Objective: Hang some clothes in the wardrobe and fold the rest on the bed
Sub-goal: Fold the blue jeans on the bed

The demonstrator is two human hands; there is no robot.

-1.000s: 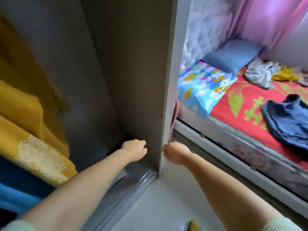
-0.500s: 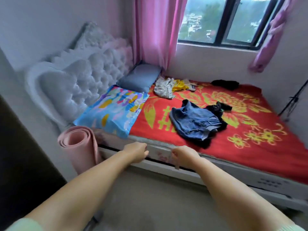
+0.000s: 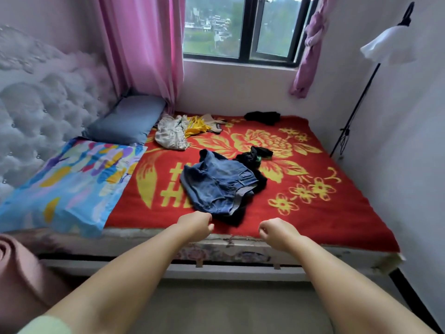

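Head view shows 2 bare forearms reaching toward the bed, the left hand and the right hand both over its near edge with fingers curled loosely inward and nothing in them. Just beyond the left hand lies a crumpled blue denim garment, part-covering a black garment. By my reading, the step in hand is fetching the next piece of clothing; the next move calls for lowering both hands onto the denim and grasping it. The red blanket with yellow flowers covers the bed. Farther off lie a beige-and-yellow heap of clothes and another black garment, then a grey-blue pillow, pink curtain and dark-framed window.
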